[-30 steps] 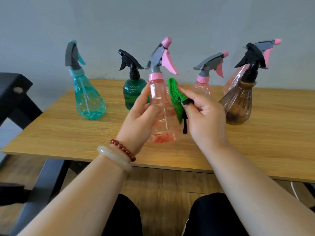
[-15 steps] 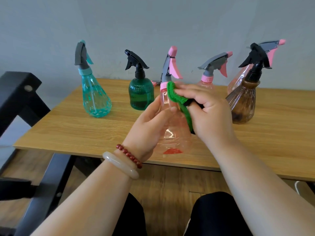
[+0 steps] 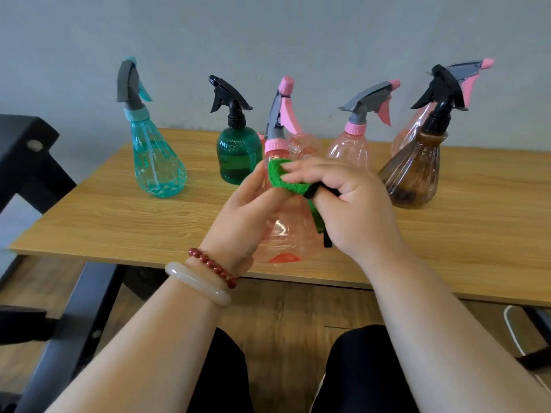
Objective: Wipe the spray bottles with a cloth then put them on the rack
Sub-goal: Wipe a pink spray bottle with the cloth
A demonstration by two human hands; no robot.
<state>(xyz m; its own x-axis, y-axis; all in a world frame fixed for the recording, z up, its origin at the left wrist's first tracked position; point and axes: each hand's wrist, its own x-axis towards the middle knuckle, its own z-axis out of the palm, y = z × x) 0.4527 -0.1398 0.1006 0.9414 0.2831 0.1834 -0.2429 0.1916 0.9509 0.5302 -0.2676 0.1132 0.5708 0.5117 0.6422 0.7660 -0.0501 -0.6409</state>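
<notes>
Head view. Light wooden bench carrying the waiting bottles. Black metal frame at the left edge, possibly the rack. Standing on the bench, left to right: teal faceted plastic spray bottle, dark green ribbed spray bottle, pale pink clear spray bottle, brown ribbed spray bottle, with further pink ones partly hidden behind. Mostly empty by appearance; dark residue low in the brown one, green one too dark to judge. Clear pink plastic spray bottle raised above the near bench edge, seemingly empty, gripped round the body by the left hand. Right hand curled on a green knitted cloth, pressed to the bottle's shoulder just under the collar. Judged early: wiping under way on one bottle, none of the visible bottles racked.
</notes>
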